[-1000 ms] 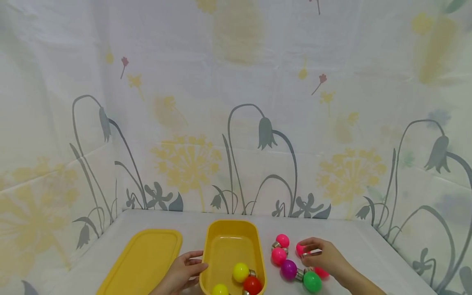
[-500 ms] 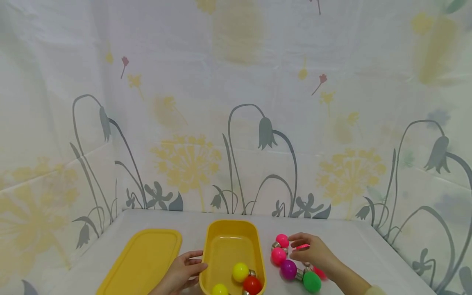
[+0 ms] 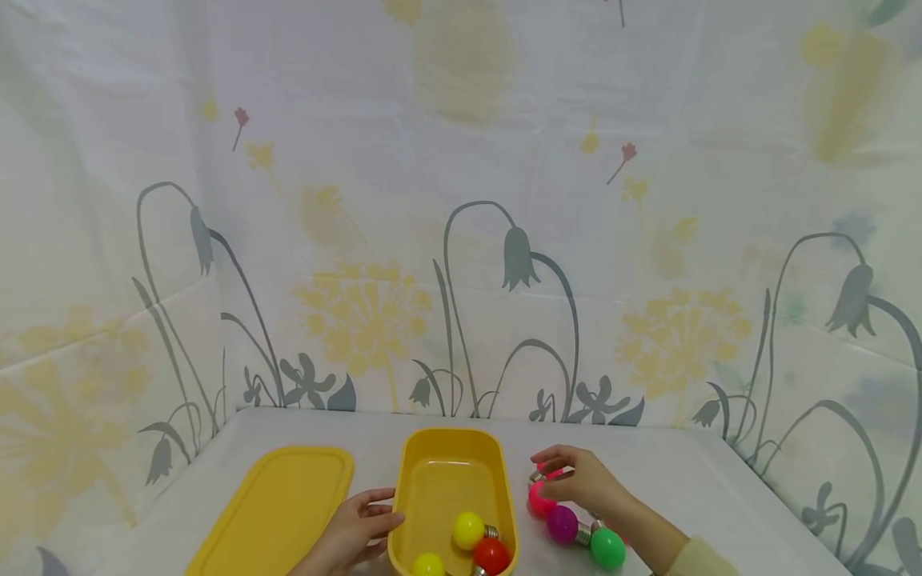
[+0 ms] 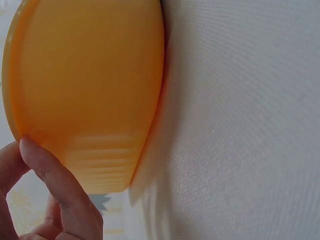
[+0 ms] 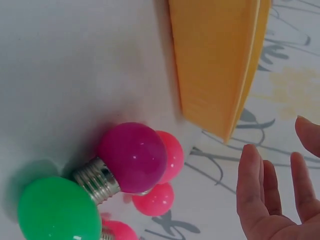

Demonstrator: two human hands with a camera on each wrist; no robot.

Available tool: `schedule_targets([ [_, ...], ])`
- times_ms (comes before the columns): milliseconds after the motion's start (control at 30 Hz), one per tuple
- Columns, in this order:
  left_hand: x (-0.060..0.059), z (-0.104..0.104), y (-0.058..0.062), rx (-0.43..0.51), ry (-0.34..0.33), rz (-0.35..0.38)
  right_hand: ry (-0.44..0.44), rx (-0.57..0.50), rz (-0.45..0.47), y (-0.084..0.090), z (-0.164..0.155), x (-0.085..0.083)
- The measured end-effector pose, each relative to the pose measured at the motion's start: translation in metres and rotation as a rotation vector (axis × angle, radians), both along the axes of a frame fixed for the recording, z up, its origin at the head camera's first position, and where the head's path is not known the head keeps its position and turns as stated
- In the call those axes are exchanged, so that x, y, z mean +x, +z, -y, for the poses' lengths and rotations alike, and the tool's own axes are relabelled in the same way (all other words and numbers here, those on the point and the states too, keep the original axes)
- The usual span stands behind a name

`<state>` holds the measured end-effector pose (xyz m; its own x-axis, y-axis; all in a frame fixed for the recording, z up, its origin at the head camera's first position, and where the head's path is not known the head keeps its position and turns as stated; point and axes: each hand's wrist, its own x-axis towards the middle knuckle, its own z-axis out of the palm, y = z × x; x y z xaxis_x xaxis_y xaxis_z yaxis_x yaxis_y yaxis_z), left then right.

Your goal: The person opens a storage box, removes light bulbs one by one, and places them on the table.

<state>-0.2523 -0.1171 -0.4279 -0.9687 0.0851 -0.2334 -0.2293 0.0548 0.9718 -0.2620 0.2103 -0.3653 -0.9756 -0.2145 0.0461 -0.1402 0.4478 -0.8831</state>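
Note:
My right hand (image 3: pixel 549 469) hovers over the far pink bulb (image 3: pixel 553 473) beside the yellow tub (image 3: pixel 448 442). In the right wrist view that right hand (image 5: pixel 267 172) has straight fingers and holds nothing. Below it lie a purple bulb (image 5: pixel 132 157), a green bulb (image 5: pixel 55 210) and pink bulbs (image 5: pixel 155 200). My left hand (image 3: pixel 360 524) rests against the tub's left wall, and a finger (image 4: pixel 55 185) touches the tub (image 4: pixel 90 90). Inside the tub lie a yellow bulb (image 3: pixel 468 530), a red bulb (image 3: pixel 491 555) and a second yellow bulb (image 3: pixel 428 566).
A yellow lid (image 3: pixel 277 512) lies flat to the left of the tub. The purple bulb (image 3: pixel 562 524) and the green bulb (image 3: pixel 607 548) lie right of the tub, near another pink bulb (image 3: pixel 536 500). A flower-printed cloth covers the table and the walls behind.
My right hand has moved left and farther back, from the right side of the bulb cluster to above the far pink bulb. The left hand and tub stay put.

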Motion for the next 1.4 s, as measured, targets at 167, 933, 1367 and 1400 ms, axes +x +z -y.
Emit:
schedule_targets([
  [167,-0.001,0.000,-0.001,-0.001,0.003,-0.006,-0.025,0.034,0.008,0.003,0.011,-0.004],
  [933,-0.003,-0.001,0.001,-0.019,0.025,0.033,0.165,-0.007,0.105,0.025,0.068,-0.026],
  [1367,-0.005,-0.003,0.000,-0.039,0.039,0.036,0.383,0.037,0.121,0.028,0.098,-0.046],
  [1400,-0.006,-0.003,0.000,-0.043,0.042,0.037,0.407,0.046,0.121,0.027,0.100,-0.048],
])
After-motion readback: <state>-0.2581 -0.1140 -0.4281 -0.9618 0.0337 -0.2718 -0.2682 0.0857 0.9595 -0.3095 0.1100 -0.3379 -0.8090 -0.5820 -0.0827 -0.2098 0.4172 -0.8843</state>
